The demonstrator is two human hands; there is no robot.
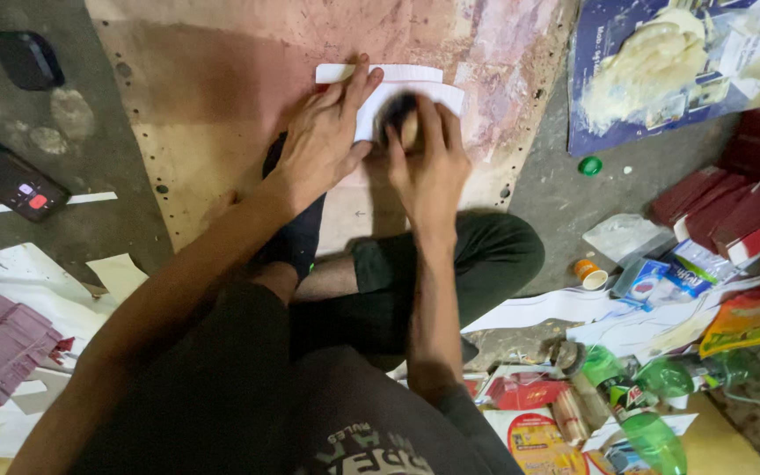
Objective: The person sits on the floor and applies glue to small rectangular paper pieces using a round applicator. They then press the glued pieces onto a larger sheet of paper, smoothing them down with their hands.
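On the floor's pinkish board (pixel 222 105), left hand (pixel 323 136) pins white paper strips (pixel 398 88) flat with spread fingers; right hand (pixel 428 163) grips a dark round brush (pixel 398 119). Paper looks light, floppy, tearable—best held near its edge.

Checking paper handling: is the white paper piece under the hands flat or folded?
Flat, mostly: the white paper piece lies spread on the pinkish board, left hand pressing it, right hand holding a dark round brush on it.
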